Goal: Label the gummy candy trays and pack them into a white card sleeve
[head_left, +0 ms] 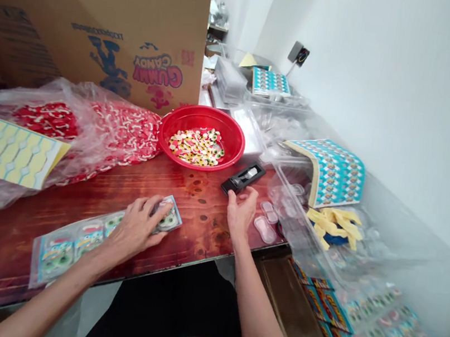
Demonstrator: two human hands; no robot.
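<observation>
My left hand [137, 227] lies on the right end of a strip of packaged candies [83, 240] on the dark red wooden table [195, 226], fingers curled over the last pack. My right hand [240, 211] hovers palm down over the table with its fingers loosely apart and nothing in them. It is just below a black tape cutter [244, 177] and left of some small clear plastic blisters [266, 222]. A red bowl [231, 130] of gummy eyeball candies stands behind it.
A big cardboard Gummy Candy box [104, 15] and a plastic bag of red-and-white gummies [100, 127] fill the back left. A yellow sticker sheet [3, 149] lies left. Blue label sheets [334, 173], yellow backing scraps [333, 221] and clear bags lie right; finished packs [364, 336] pile lower right.
</observation>
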